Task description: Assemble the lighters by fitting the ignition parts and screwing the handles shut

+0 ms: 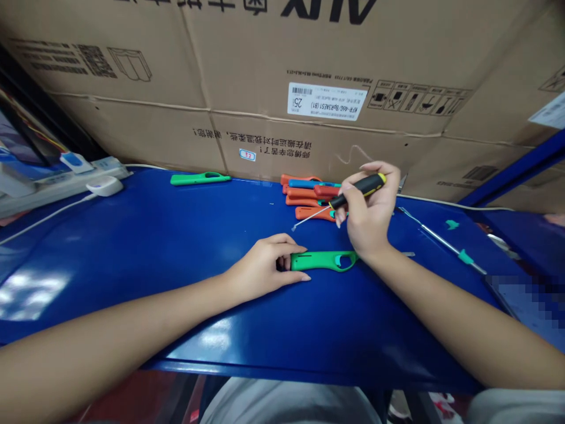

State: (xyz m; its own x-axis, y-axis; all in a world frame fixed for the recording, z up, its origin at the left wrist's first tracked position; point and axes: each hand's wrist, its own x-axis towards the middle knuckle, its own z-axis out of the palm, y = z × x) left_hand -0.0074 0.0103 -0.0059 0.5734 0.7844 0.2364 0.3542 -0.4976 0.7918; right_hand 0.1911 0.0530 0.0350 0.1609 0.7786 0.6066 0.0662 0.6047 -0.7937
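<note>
My left hand [267,263] grips the butt end of a green gas lighter [318,260], thumb on the near side and fingers on the far side. The lighter lies flat on the blue table, its trigger opening toward the right; my right wrist partly hides its far tip. My right hand [373,206] is closed around the black and yellow handle of a screwdriver [364,187]. Its thin shaft slants down to the left, with the tip above the table beyond the green lighter. Behind that shaft lies a pile of orange, red and blue lighters [304,200].
Another green lighter [200,178] lies at the back left by a cardboard wall [247,76]. At the left stand a power strip [53,185] and a white plug with a cable [105,186]. A metal rod with green tape [445,242] lies on the blue table [176,247] at right.
</note>
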